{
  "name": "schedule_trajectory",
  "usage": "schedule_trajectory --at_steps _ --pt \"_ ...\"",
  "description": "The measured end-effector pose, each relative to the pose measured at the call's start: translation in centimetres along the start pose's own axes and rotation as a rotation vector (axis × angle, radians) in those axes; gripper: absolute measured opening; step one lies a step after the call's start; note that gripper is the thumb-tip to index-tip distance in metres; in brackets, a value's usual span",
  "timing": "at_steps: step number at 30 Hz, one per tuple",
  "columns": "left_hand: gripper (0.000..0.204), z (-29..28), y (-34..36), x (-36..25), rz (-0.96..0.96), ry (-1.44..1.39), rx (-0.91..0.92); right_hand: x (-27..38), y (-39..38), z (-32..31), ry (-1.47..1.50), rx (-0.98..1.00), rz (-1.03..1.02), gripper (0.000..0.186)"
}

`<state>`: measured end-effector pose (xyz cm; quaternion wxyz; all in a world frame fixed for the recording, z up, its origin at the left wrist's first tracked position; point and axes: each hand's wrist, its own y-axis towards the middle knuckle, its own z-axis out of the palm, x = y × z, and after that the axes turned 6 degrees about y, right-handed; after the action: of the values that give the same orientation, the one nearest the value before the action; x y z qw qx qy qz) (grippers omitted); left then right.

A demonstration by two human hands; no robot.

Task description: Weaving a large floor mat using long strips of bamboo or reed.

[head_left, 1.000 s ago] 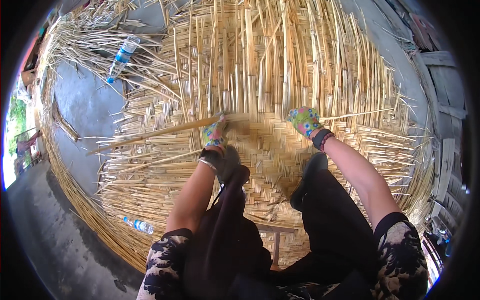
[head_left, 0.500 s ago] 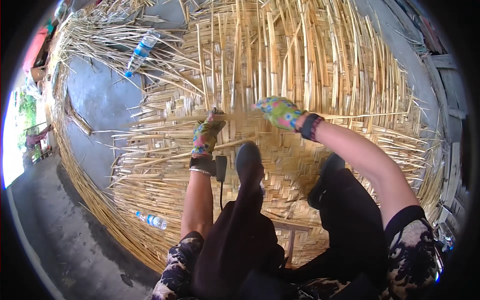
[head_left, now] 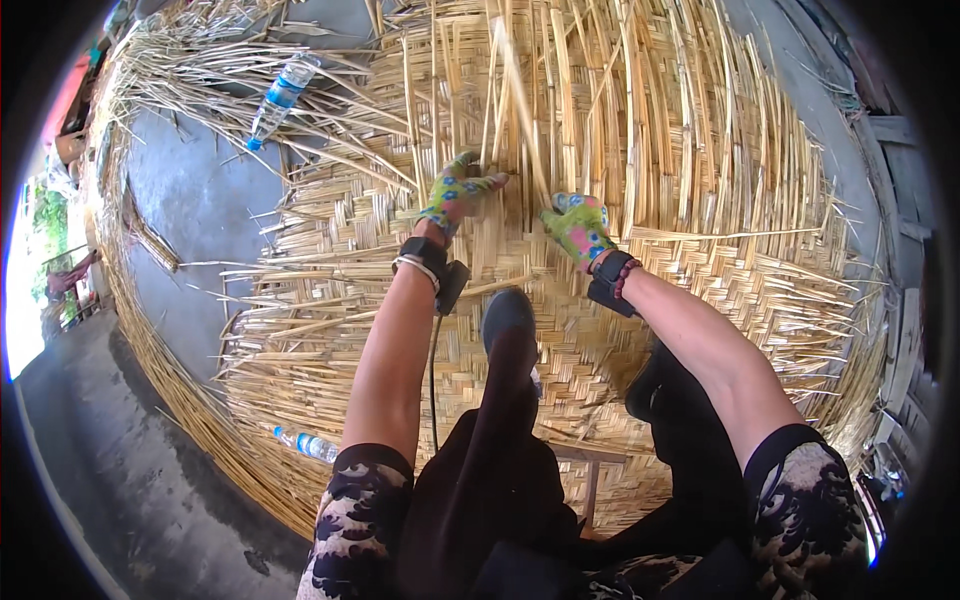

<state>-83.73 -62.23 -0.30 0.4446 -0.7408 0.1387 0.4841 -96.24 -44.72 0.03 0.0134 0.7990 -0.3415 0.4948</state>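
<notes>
My left hand (head_left: 462, 192), in a green floral glove, is at the working edge of a woven reed mat (head_left: 590, 330). Its fingers are curled at a raised lengthwise strip (head_left: 487, 125), the thumb pointing right; the exact grip is partly hidden. Just to the right and slightly nearer, my gloved right hand (head_left: 580, 228) is closed on the near end of a pale reed strip (head_left: 520, 95). That strip slants away from me to the far left and is blurred by motion. Between the hands, the lengthwise strips run into the weave.
Loose reeds (head_left: 215, 65) are heaped at the far left, with a water bottle (head_left: 283, 100) lying on them. Another bottle (head_left: 306, 443) lies at the near left. My shoe (head_left: 508, 318) rests on the mat. A concrete ledge (head_left: 130, 450) borders the left side.
The reed strip has swung from lying crosswise to pointing away from me. My left hand has left it and moved forward and right; my right hand has shifted slightly right.
</notes>
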Motion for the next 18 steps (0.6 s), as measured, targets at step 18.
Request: schedule_trajectory --at_steps 18 --pt "0.02 2.2 1.8 -1.0 0.047 0.389 0.209 -2.8 1.1 0.4 0.442 0.111 0.258 0.033"
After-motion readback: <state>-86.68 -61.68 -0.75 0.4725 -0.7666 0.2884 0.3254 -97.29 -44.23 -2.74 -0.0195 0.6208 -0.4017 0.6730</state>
